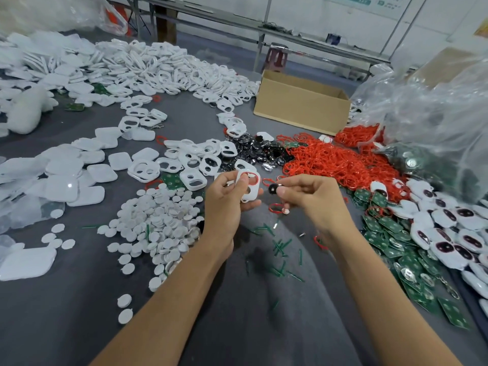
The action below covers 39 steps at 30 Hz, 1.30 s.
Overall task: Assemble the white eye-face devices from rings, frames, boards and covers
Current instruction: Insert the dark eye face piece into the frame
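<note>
The left hand [224, 204] grips a white frame [250, 193] with a red ring [249, 173] in one hole, and the right hand [311, 202] pinches a black disc [272, 189] at the frame's 3 o'clock — a skewed push could pop the ring loose or drop the disc among the green scraps [280, 247].

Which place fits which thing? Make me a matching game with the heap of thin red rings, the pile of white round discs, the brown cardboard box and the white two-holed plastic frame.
1 heap of thin red rings
2 pile of white round discs
3 brown cardboard box
4 white two-holed plastic frame

A held by the left hand
B far across the table
C left of both hands
D just beyond the right hand

Pairs: 1-D; 2-C; 3-B; 4-A
</note>
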{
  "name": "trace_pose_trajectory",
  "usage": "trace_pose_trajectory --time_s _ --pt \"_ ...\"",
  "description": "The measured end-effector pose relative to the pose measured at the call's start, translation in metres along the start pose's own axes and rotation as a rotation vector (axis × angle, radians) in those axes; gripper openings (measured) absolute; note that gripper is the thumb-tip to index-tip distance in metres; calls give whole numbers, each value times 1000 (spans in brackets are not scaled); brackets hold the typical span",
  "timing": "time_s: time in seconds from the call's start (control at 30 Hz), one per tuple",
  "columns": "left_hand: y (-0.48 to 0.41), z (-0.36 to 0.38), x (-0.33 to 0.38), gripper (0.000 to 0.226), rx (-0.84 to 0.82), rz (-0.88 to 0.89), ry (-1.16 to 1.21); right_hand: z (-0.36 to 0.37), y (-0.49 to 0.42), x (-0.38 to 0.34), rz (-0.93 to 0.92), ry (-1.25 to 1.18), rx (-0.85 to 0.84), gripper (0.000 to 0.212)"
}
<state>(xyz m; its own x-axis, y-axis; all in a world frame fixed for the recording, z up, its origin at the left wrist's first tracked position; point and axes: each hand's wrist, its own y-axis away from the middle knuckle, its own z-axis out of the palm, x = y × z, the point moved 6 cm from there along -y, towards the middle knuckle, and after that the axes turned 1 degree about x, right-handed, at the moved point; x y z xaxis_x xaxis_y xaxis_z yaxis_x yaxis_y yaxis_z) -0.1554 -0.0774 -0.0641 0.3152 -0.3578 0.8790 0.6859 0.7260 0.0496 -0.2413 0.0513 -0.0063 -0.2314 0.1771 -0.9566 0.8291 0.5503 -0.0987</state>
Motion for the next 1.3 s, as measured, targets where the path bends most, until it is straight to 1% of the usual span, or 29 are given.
trace_pose_trajectory --time_s 0.1,0.27,0.4,0.53,0.67,0.77,0.9,1.03,1.2,1.3 --pt "0 3 -2 12 -15 -10 17 0 -6 6 9 -58 94 10" --pt "-2 5 -5 18 -43 -26 28 7 -9 12 3 -43 88 14" --pt "-1 9 -8 22 -100 -43 18 15 -8 11 8 -114 10 18" --pt "-1 8 -7 21 -95 22 -34 27 -5 14 74 -273 -113 21" --pt "0 8 -6 19 -86 33 -75 30 -5 17 137 -500 -159 17" --pt "2 9 -4 17 -91 52 -102 31 -5 20 165 -568 -148 20" --pt "2 6 -7 16 -79 16 -58 31 -5 24 182 -596 -125 14" --pt "0 4 -9 16 -86 -45 -4 32 -6 28 208 -566 -139 13" --pt "-1 6 -11 29 -122 -109 106 28 -8 32 227 -450 -146 13" --pt "0 5 -10 34 -103 -108 84 26 -9 31 204 -427 -165 14"
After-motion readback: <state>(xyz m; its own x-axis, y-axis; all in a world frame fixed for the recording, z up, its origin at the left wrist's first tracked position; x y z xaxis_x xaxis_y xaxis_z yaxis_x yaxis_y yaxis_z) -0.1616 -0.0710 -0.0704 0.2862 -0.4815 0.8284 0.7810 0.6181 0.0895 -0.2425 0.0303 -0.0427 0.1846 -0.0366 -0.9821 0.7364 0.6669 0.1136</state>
